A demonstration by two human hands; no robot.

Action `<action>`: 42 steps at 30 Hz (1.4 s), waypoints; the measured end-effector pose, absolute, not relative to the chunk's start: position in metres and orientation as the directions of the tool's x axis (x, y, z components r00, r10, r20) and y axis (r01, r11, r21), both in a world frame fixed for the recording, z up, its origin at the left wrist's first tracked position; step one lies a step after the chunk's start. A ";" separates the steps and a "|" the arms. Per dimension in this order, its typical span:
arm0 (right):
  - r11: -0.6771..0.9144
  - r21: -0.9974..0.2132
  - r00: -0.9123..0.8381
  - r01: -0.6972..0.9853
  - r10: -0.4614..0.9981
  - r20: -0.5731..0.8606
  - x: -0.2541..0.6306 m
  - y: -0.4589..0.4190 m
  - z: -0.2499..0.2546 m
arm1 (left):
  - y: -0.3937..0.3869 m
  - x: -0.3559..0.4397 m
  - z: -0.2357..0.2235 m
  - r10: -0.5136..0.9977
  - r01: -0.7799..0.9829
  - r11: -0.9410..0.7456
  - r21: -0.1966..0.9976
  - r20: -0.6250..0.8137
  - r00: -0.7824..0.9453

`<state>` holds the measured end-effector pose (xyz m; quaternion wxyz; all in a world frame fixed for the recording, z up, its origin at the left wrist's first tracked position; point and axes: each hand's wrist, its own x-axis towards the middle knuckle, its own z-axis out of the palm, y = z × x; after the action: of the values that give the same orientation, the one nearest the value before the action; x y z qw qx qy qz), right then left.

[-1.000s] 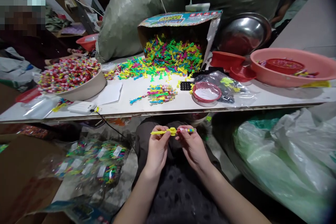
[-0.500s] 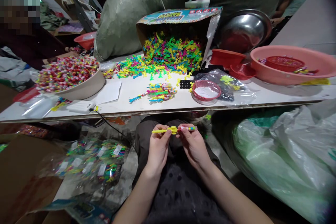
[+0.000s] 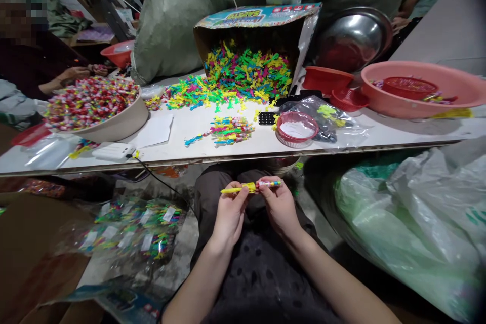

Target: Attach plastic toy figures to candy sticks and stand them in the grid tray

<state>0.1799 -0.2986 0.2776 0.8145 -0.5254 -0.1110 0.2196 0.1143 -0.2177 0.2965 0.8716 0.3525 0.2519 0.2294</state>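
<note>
While the left hand (image 3: 230, 214) clamps a yellow piece (image 3: 249, 187) in its fingers below the frame's centre, the right hand (image 3: 281, 208) likewise pinches a multicoloured stick (image 3: 273, 184) just beside it.

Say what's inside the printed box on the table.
The printed box holds a heap of small yellow, green, blue and pink pieces. The box floor and anything beneath the heap's surface are covered.
</note>
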 end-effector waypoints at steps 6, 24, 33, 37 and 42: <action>0.174 -0.963 0.819 -0.204 0.570 -0.071 0.193 -0.301 0.275 | -0.208 0.117 0.287 0.588 -0.220 0.643 0.733 -0.289 0.756; -0.161 -0.669 0.589 0.725 0.648 0.483 0.352 -0.194 0.296 | -0.134 0.091 0.165 0.351 -0.192 0.822 0.535 -0.211 0.912; -0.367 -0.493 0.586 0.789 0.691 0.423 0.368 -0.122 0.279 | -0.136 0.094 0.159 0.348 -0.274 0.879 0.389 -0.132 0.928; -0.360 -0.505 0.588 0.785 0.691 0.421 0.367 -0.117 0.276 | -0.135 0.098 0.159 0.333 -0.264 0.891 0.368 -0.136 0.933; -0.342 -0.504 0.574 0.793 0.697 0.430 0.370 -0.116 0.273 | -0.136 0.104 0.159 0.296 -0.237 0.908 0.344 -0.128 0.947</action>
<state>0.3698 -0.1160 0.2732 0.3472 -0.8164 -0.4563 -0.0692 0.1041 -0.1358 0.1589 0.9728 0.1645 0.0890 0.1370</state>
